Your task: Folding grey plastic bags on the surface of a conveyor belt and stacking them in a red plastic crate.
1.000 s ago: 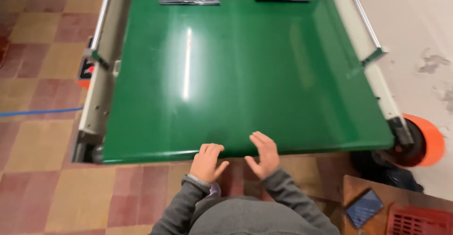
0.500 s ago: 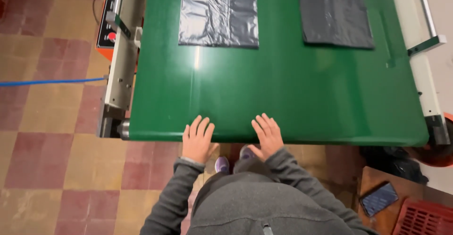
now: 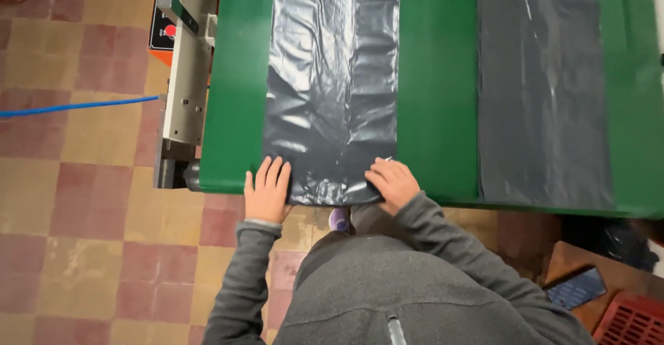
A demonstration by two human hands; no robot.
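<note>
A green conveyor belt [image 3: 436, 110] fills the upper centre and right of the frame. Two dark grey plastic bags lie flat on it. The left bag [image 3: 332, 82] runs from the top edge down to the near edge of the belt at lower centre; the right bag [image 3: 543, 89] lies well apart from it, in the upper right, with bare green belt between them.

The left hand [image 3: 266, 193] rests palm down, fingers spread wide, at the lower left corner of the left bag, touching its edge. The right hand [image 3: 393, 182] rests palm down on the lower right corner of the same bag, fingers loosely extended. Neither hand appears to pinch the plastic, though the fingertips partly hide the contact.

A grey metal side rail [image 3: 183, 89] borders the belt at upper left. A blue cable [image 3: 76, 104] crosses the tiled floor [image 3: 76, 248] at left. A red crate [image 3: 633, 321] occupies the lower right corner.
</note>
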